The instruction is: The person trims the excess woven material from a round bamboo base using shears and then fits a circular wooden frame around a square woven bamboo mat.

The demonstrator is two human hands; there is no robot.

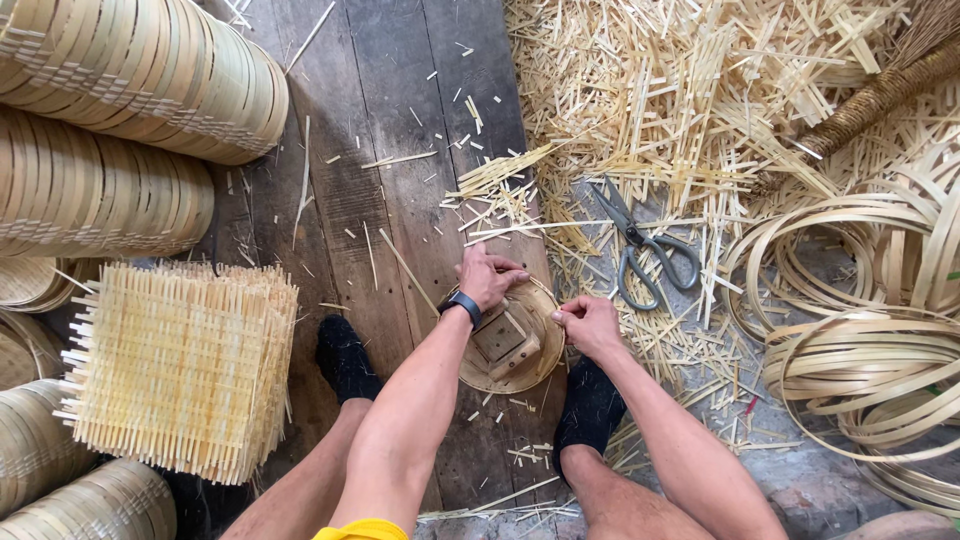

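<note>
Here, the left hand (488, 277) and the right hand (588, 322) both curl their fingers tight on the rim of a small round basket (513, 340), which sits on the floor between two feet in black socks. It looks partly made. Beyond lie scissors (645, 250), loose strips, woven mats (180, 368) and finished stacks (140, 75).

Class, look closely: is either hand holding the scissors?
No: the scissors lie on the straw, while the left hand and right hand grip the round basket.
</note>
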